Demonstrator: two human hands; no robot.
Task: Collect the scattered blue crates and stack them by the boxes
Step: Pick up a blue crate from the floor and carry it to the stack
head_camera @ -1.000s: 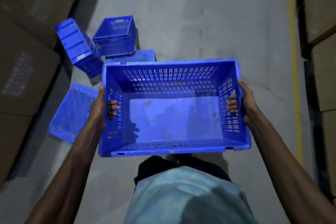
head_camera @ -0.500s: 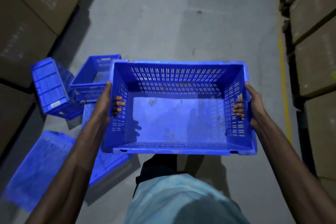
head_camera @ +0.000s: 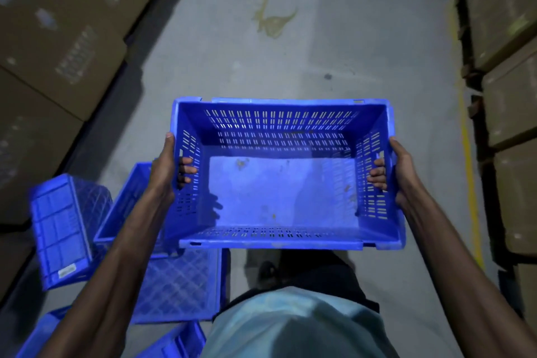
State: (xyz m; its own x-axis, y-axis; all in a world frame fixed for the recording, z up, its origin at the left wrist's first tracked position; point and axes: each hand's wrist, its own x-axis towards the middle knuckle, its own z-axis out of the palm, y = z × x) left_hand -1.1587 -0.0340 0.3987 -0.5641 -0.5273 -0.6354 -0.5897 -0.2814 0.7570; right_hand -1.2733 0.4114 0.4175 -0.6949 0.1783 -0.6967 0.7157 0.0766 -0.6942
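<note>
I carry an empty blue slotted crate (head_camera: pixel 279 192) level in front of my body, above the floor. My left hand (head_camera: pixel 165 166) grips its left handle slot, fingers poking inside. My right hand (head_camera: pixel 398 171) grips the right handle slot the same way. On the floor at lower left lie more blue crates: one tipped on its side (head_camera: pixel 62 229), one upright (head_camera: pixel 128 206) partly behind my left arm, one upside down (head_camera: pixel 180 285), and parts of others (head_camera: pixel 174 343) at the bottom edge.
Brown cardboard boxes (head_camera: pixel 66 38) are stacked along the left side. More boxes (head_camera: pixel 508 96) line the right side behind a yellow floor line (head_camera: pixel 467 154). A grey concrete aisle (head_camera: pixel 261 52) with a stain runs ahead between them.
The floor crates have slid down and left in view as I walk forward along the aisle. My grip on the carried crate is unchanged.
</note>
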